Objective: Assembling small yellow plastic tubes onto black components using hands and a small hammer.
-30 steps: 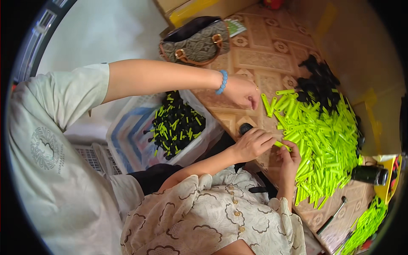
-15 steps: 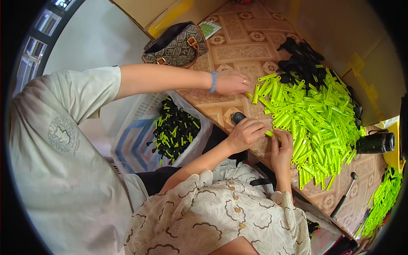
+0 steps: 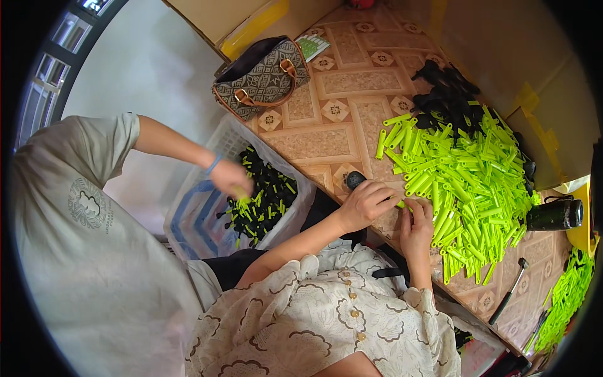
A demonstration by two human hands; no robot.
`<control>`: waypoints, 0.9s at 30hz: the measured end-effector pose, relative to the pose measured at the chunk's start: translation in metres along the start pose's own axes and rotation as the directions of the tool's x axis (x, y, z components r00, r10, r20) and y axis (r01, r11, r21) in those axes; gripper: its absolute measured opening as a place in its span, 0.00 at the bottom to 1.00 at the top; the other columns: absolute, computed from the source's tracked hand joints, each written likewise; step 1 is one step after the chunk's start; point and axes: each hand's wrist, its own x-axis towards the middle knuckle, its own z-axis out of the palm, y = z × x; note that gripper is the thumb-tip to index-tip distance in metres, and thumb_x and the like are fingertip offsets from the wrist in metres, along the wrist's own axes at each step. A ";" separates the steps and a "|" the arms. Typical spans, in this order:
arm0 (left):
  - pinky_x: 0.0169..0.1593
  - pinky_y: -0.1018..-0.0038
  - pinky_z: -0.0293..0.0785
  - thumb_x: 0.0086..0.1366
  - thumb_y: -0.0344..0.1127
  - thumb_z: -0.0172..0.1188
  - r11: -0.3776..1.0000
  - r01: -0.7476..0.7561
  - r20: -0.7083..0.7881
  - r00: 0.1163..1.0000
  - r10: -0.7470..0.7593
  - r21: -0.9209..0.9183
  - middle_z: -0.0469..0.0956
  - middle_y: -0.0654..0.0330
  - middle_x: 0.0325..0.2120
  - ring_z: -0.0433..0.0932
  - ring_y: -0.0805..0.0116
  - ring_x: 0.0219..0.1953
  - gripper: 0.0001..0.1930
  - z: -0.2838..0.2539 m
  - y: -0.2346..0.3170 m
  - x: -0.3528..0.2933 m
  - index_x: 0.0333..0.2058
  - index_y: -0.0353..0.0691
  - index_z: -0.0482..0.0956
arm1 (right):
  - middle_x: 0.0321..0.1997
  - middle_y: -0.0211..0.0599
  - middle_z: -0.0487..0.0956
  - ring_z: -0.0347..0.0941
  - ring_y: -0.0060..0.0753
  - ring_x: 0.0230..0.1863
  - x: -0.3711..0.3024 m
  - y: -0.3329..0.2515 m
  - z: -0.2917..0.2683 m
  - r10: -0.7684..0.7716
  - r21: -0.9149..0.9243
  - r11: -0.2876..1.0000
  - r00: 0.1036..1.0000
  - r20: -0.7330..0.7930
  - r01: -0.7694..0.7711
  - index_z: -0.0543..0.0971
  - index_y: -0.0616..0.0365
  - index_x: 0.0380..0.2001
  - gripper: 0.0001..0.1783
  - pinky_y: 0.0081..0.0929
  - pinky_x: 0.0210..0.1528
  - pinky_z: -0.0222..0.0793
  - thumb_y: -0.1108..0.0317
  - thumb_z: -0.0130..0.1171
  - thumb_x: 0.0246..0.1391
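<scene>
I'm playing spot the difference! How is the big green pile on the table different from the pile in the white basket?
The green pile is bright green, with black pieces at its back; the basket pile is black mixed with green bits. The green pile spreads openly across the table, while the basket pile sits inside the white basket. Both are messy heaps of many small pieces.

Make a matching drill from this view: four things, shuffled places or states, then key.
1. wearer's left hand
2. handbag
3. lined basket
4. green pile

A. heaped on the table
B. holds black-and-green pieces
C. patterned, brown-handled
D. fingers closed on a green tube

Pairs: 1-D, 2-C, 3-B, 4-A
</scene>
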 end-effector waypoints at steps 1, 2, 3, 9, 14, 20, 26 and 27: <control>0.49 0.66 0.71 0.56 0.32 0.58 1.000 0.000 0.002 1.000 0.000 0.001 0.78 0.61 0.41 0.76 0.62 0.46 0.16 0.001 -0.001 0.001 0.44 0.41 0.81 | 0.44 0.50 0.76 0.76 0.54 0.44 0.000 0.002 0.001 -0.013 0.000 1.000 1.000 -0.008 0.013 0.79 0.62 0.43 0.10 0.40 0.45 0.73 0.76 0.58 0.56; 0.49 0.66 0.71 0.56 0.32 0.58 1.000 -0.011 0.001 1.000 0.011 -0.004 0.77 0.61 0.40 0.76 0.62 0.46 0.16 0.001 -0.001 0.001 0.44 0.41 0.81 | 0.44 0.50 0.76 0.75 0.55 0.45 -0.001 0.001 0.001 -0.033 -0.007 0.999 0.999 -0.021 0.033 0.79 0.62 0.43 0.10 0.40 0.46 0.73 0.76 0.58 0.56; 0.49 0.66 0.71 0.56 0.32 0.58 1.000 -0.021 0.000 1.000 0.021 -0.008 0.77 0.61 0.40 0.76 0.62 0.46 0.16 0.001 -0.002 0.002 0.44 0.41 0.81 | 0.44 0.50 0.76 0.75 0.55 0.45 -0.001 0.000 0.000 -0.039 -0.009 0.999 0.999 -0.025 0.039 0.79 0.62 0.43 0.10 0.40 0.46 0.73 0.76 0.58 0.56; 0.49 0.65 0.71 0.55 0.33 0.58 0.999 -0.043 0.050 0.998 0.044 -0.010 0.76 0.61 0.39 0.75 0.63 0.45 0.16 0.004 -0.006 0.006 0.44 0.39 0.79 | 0.44 0.48 0.76 0.75 0.51 0.45 0.000 -0.001 -0.001 0.026 -0.021 0.999 1.000 -0.002 -0.026 0.79 0.61 0.42 0.10 0.37 0.48 0.72 0.77 0.57 0.57; 0.52 0.64 0.69 0.56 0.33 0.58 0.998 -0.063 0.025 0.998 0.063 -0.010 0.76 0.57 0.43 0.75 0.59 0.47 0.17 -0.007 -0.003 0.015 0.45 0.36 0.78 | 0.44 0.50 0.76 0.75 0.55 0.45 0.001 -0.002 -0.001 0.014 -0.028 1.000 1.000 0.009 -0.014 0.79 0.62 0.43 0.10 0.41 0.46 0.73 0.77 0.57 0.56; 0.29 0.58 0.73 0.45 0.29 0.58 0.907 0.054 0.227 0.961 -0.161 0.417 0.75 0.57 0.20 0.78 0.56 0.27 0.02 -0.102 -0.031 0.027 0.20 0.40 0.76 | 0.44 0.51 0.76 0.75 0.56 0.45 0.001 0.001 -0.004 0.004 -0.020 1.000 1.000 0.020 -0.004 0.79 0.62 0.42 0.10 0.42 0.46 0.72 0.77 0.57 0.56; 0.39 0.57 0.81 0.57 0.35 0.60 -0.198 0.413 -0.233 0.036 -0.972 0.889 0.85 0.51 0.35 0.85 0.54 0.40 0.08 -0.238 -0.130 -0.184 0.32 0.47 0.88 | 0.45 0.52 0.75 0.74 0.56 0.46 0.000 -0.007 -0.007 0.030 -0.004 1.000 0.999 0.024 -0.030 0.80 0.62 0.43 0.11 0.42 0.47 0.72 0.75 0.57 0.57; 0.44 0.53 0.80 0.62 0.37 0.57 -0.343 0.357 -0.312 -0.142 -0.939 0.869 0.84 0.52 0.40 0.84 0.55 0.46 0.12 -0.264 -0.134 -0.244 0.39 0.50 0.87 | 0.45 0.51 0.75 0.74 0.55 0.46 0.000 -0.010 -0.007 0.035 0.037 0.999 0.999 0.032 -0.036 0.80 0.62 0.43 0.10 0.41 0.48 0.71 0.75 0.57 0.57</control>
